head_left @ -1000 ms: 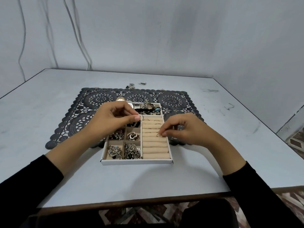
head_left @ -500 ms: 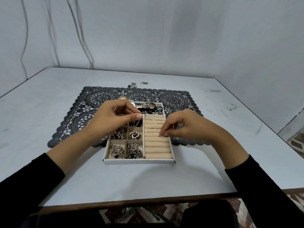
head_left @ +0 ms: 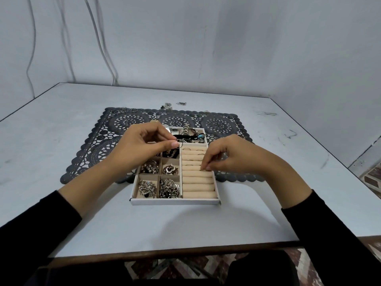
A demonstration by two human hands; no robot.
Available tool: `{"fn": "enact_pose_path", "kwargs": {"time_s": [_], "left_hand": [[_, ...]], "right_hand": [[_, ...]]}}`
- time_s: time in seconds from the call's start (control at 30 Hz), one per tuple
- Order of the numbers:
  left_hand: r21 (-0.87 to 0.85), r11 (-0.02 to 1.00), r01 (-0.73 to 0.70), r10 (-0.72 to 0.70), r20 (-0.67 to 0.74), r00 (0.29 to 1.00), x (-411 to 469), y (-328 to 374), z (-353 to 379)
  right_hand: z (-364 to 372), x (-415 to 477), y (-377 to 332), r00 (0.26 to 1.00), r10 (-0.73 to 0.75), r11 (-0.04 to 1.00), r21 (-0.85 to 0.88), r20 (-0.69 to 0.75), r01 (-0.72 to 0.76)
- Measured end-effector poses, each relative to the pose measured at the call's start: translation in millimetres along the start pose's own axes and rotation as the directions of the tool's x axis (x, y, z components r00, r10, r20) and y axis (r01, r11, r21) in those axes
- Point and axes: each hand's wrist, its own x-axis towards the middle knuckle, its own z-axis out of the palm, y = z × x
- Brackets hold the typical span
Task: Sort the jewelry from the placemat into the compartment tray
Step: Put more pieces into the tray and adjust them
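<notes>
A white compartment tray point(head_left: 175, 201) lies on the front edge of a dark lace placemat point(head_left: 123, 124). Its left compartments hold silver brooches and black beads; beige ring rolls point(head_left: 199, 182) fill the right side. My left hand point(head_left: 142, 149) hovers over the tray's upper left and pinches thin rings point(head_left: 179, 140) between thumb and forefinger. My right hand point(head_left: 228, 156) has its fingertips pinched together at a ring roll; the ring there is hidden. Several rings point(head_left: 125, 111) lie at the placemat's far left corner.
Small metal pieces point(head_left: 167, 105) and a clasp point(head_left: 181, 103) lie on the white table point(head_left: 288, 182) beyond the placemat. Watches and a black cord bracelet point(head_left: 188, 136) fill the tray's top compartment. Walls close in behind and to the right.
My right hand has stayed pinched at the ring rolls, pressing down slightly. My left hand holds its rings in the same spot.
</notes>
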Motion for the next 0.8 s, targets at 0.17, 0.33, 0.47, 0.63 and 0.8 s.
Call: {"fn": "enact_pose_path", "kwargs": {"time_s": [0.17,0.33,0.47,0.63,0.8], "left_hand": [[-0.035,0.999,0.027,-0.027,0.015,1.000,-0.4,-0.2,1.1],[-0.043,0.999,0.019,-0.018,0.026,1.000,-1.1,1.5,3.3],[-0.027,1.000,-0.001,0.002,0.041,0.999,-1.9,0.4,6.3],[-0.039,0.999,0.001,0.002,0.063,0.998,-1.6,-0.2,8.6],[-0.002,1.000,0.012,-0.012,0.104,0.994,-1.0,0.5,11.2]], "right_hand": [[0.7,1.7,1.3,1.000,-0.018,0.999,-0.042,0.012,0.018],[-0.7,-4.5,12.3,0.989,0.049,0.955,0.298,-0.137,-0.006],[2.2,-1.7,34.3,0.898,0.196,0.924,0.380,-0.393,-0.036],[10.7,3.6,57.0,0.769,0.330,0.935,0.299,-0.547,-0.189],[23.9,3.8,60.7,0.797,0.333,0.942,0.141,-0.504,-0.305]]}}
